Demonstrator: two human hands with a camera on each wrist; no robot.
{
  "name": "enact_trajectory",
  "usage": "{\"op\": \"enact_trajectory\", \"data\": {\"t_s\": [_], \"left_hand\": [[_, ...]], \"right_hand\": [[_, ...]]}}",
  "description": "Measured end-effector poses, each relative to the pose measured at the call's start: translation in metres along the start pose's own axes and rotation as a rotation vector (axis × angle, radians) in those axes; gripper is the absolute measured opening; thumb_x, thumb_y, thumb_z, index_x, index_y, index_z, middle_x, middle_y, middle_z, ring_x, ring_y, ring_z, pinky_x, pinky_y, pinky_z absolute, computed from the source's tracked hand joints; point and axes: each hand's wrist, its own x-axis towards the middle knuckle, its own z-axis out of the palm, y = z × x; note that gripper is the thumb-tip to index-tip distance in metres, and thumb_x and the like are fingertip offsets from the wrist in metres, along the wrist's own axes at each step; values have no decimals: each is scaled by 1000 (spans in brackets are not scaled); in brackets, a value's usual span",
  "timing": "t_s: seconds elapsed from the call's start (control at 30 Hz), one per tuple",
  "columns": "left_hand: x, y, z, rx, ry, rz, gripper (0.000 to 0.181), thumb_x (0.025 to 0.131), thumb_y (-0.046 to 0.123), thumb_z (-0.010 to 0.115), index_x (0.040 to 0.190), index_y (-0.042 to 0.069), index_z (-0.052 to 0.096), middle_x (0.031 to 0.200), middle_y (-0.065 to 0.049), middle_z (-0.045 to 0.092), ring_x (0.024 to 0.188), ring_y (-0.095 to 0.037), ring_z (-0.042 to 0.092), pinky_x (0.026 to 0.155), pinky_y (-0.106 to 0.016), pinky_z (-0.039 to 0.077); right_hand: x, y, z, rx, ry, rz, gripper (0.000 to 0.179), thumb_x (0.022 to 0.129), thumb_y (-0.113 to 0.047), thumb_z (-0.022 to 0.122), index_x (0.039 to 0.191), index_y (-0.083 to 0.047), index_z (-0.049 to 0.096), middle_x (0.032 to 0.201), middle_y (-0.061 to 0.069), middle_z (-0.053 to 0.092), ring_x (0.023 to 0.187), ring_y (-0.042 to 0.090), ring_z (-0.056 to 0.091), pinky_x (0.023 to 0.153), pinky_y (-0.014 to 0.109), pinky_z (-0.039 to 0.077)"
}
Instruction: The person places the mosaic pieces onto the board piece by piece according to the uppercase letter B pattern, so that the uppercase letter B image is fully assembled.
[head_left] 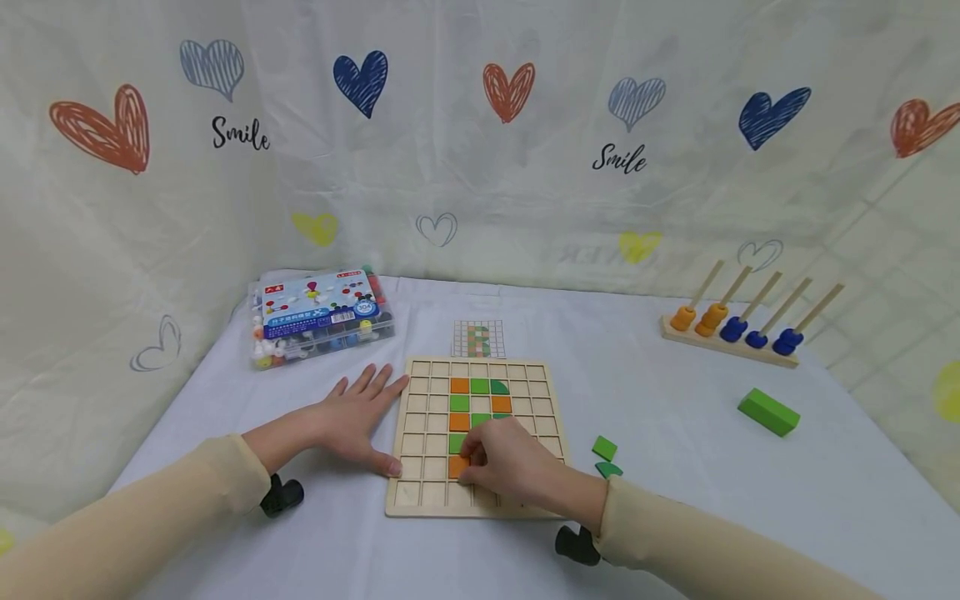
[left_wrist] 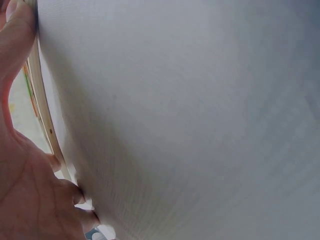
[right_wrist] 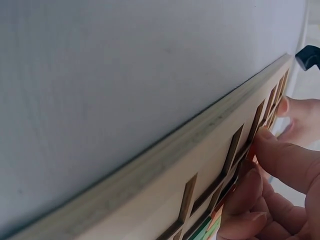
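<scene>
Probably nearly done: my right hand [head_left: 516, 463] pinches an orange tile [head_left: 457, 467].
Two green pieces [head_left: 604, 448] remain beside the board [head_left: 538, 388]; left hand [head_left: 348, 422] spread.

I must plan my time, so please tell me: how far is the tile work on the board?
Done, it seems: the top row of three tiles in the wooden board. In hand: the right hand touches the lowest visible orange tile. Left, probably: the green square and curved green piece, lying loose beside the board. The hand hides some cells.
</scene>
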Motion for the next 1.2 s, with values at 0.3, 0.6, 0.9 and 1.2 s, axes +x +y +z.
{"op": "enact_trajectory", "data": {"t_s": [0.3, 0.6, 0.9, 1.2], "left_hand": [[0, 0, 0, -1, -4, -5, 130, 73, 76, 75, 166, 13, 9, 172, -21, -1, 158, -48, -6, 120, -75, 1], [0, 0, 1, -1, -1, -2, 130, 73, 76, 75, 166, 12, 9, 172, -22, -1, 158, -48, -6, 120, -75, 1], [-3, 2, 0, -12, -1, -4, 129, 74, 74, 76, 165, 10, 11, 172, -23, 0, 158, -49, -5, 120, -75, 2], [-1, 0, 0, -1, 0, 8, 129, 74, 76, 74, 166, 11, 9, 172, -22, -1, 158, -48, -5, 120, -75, 1]], "right_hand": [[0, -2, -1, -11, -1, 5, 12, 81, -11, 86, 88, -5, 78, 69, -6, 66, 64, 5, 54, 60, 18, 48], [1, -4, 2, -18, 12, 32, 10, 82, -11, 85, 87, -7, 77, 69, -8, 65, 63, 4, 54, 60, 18, 47], [-3, -4, -2, 15, -10, 42, 9, 84, -11, 84, 88, -8, 76, 73, -8, 67, 67, 5, 56, 64, 19, 49], [-24, 24, -35, 32, 16, 69, 9, 90, -6, 77, 98, -8, 77, 84, -6, 70, 76, 10, 59, 67, 20, 51]]}}
